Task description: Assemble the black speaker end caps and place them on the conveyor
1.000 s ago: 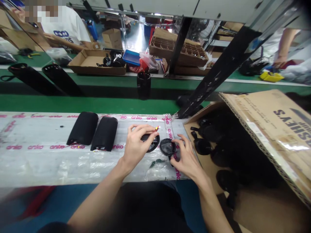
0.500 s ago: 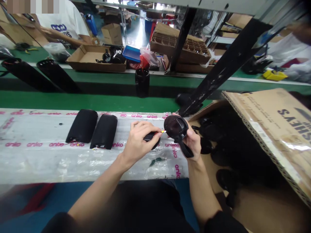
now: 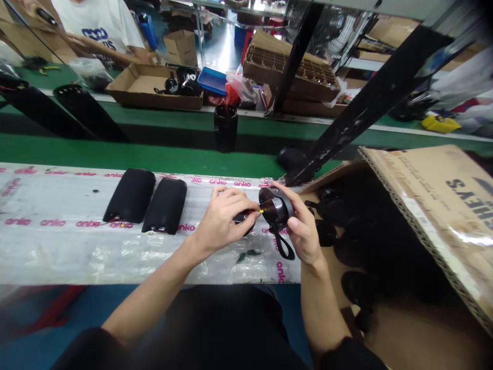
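Observation:
My left hand (image 3: 223, 221) pinches a small yellow wire connector (image 3: 261, 211) between thumb and fingertips, right at the face of a round black cap. Under that hand a black cylindrical body (image 3: 243, 222) shows in part; most of it is hidden. The round black cap (image 3: 274, 208), with a strap loop (image 3: 285, 247) hanging below, is gripped from the right by my right hand (image 3: 306, 231). Whether the connector is joined to the cap, I cannot tell. To the left lie two black fabric-covered cylinders (image 3: 130, 196) with thin wires at their near ends.
Plastic film with pink print (image 3: 69, 252) covers the bench. An open carton (image 3: 435, 205) of dark parts stands at right. Black cylinders (image 3: 226, 128) stand on the green surface (image 3: 173, 156) beyond. A slanted black post (image 3: 358, 113) crosses the right side. Across sits a person in white (image 3: 100, 31).
My right hand has turned the cap, so its side shows more and the strap loop hangs open. The connector, pinched in my left hand, is now closer against the cap's face.

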Demonstrator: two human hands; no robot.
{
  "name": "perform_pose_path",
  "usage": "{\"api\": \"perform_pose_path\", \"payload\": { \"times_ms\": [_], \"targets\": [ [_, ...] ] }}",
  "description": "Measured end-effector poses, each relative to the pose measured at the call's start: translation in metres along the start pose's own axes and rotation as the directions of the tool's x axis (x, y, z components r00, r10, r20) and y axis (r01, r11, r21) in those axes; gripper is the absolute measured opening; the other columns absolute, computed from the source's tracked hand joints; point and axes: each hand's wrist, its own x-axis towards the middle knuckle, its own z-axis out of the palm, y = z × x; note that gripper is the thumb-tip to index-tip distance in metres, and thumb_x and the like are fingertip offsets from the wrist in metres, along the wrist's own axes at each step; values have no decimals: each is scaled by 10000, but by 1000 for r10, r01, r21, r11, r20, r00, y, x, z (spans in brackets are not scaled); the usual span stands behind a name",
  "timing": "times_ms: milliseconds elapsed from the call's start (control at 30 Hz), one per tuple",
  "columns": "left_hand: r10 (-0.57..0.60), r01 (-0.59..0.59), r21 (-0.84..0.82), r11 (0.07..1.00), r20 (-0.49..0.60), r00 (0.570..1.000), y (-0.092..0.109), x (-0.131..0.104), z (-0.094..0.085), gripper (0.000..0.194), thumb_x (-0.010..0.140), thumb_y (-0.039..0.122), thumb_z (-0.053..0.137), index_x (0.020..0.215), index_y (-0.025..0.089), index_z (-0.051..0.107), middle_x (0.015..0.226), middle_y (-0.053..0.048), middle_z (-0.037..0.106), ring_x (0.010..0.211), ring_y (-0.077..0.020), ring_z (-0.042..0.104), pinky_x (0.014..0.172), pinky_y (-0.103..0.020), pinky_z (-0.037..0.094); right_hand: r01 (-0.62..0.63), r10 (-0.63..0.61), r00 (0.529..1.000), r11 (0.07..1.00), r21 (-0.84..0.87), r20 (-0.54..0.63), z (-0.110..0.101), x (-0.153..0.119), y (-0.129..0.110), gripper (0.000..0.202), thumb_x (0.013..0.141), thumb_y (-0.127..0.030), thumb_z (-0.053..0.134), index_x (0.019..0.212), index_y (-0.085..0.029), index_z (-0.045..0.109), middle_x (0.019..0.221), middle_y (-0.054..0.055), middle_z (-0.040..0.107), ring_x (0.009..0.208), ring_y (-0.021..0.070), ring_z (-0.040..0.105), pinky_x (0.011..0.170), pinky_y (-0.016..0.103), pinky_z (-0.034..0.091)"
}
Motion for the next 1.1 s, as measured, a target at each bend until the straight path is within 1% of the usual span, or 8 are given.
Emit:
{"api": "perform_pose_path", "payload": {
  "times_ms": [167, 333, 500, 667, 767, 900, 967, 1100],
  "targets": [
    [-66, 66, 23, 998, 20, 998, 3, 1, -6, 130, 1023, 254, 644, 925, 243, 728, 947, -10, 811, 963, -223, 721, 962, -442, 399, 0, 1, 998, 1000, -28, 60, -7, 3, 2, 742, 907, -703, 671, 1532, -307, 608, 1613, 80, 620, 1509, 404, 558, 1201, 575, 533],
    [-6, -11, 174, 985, 98, 995, 9, 3, -7, 165, 1024, 231, 582, 912, 220, 704, 924, -44, 759, 933, -241, 686, 904, -436, 392, 6, -7, 1000, 1000, 11, 6, -2, -1, 1, 690, 964, -673, 621, 1553, -316, 583, 1588, 82, 635, 1464, 389, 604, 1198, 585, 538],
    [-9, -38, 235, 971, 196, 981, 9, 13, -10, 182, 1025, 200, 560, 924, 220, 709, 893, -48, 748, 896, -248, 682, 929, -453, 385, 54, -54, 992, 999, 2, 116, -3, -4, -4, 647, 972, -514, 730, 1573, -343, 564, 1653, 70, 577, 1539, 371, 535, 1196, 562, 556],
    [-133, 134, 2, 991, 151, 980, 1, 8, -21, 48, 1006, 257, 687, 1009, 252, 735, 1071, -28, 806, 1090, -266, 733, 1078, -493, 415, 9, -9, 1000, 1000, -22, 15, -1, -2, -5, 618, 1000, -544, 707, 1563, -326, 577, 1556, 96, 653, 1291, 325, 714, 1023, 494, 659],
    [-197, 207, -126, 970, 91, 976, -5, -4, -21, 61, 984, 231, 709, 946, 252, 751, 1230, -44, 781, 1198, -266, 720, 1096, -466, 486, 10, -9, 1000, 997, -82, 12, 8, 1, -10, 623, 996, -575, 706, 1548, -312, 587, 1460, 109, 701, 1077, 277, 759, 935, 461, 669],
    [-265, 254, -274, 928, -2, 964, -9, -16, -8, 98, 950, 162, 677, 892, 220, 730, 1226, -83, 766, 1132, -249, 742, 1019, -409, 582, 60, -60, 998, 937, -344, 10, 25, 8, -22, 630, 938, -594, 775, 1480, -304, 640, 1295, 98, 742, 791, 203, 671, 793, 424, 650],
    [-332, 304, -346, 888, -23, 943, -11, -22, -1, 89, 951, 186, 674, 882, 215, 722, 1250, -98, 759, 1174, -261, 737, 1033, -410, 593, 53, -69, 997, 915, -400, -25, 32, 10, -28, 650, 908, -606, 806, 1459, -299, 647, 1224, 85, 750, 676, 164, 603, 731, 406, 639],
    [-459, 386, -536, 750, -3, 888, -18, -32, 8, 202, 1035, 345, 600, 954, 222, 738, 1356, -118, 741, 1309, -290, 697, 1151, -460, 556, 38, -23, 999, 915, -402, 42, 37, 6, -34, 744, 844, -540, 891, 1498, -325, 609, 1279, 83, 725, 695, 159, 604, 735, 399, 651]
  ]
}}
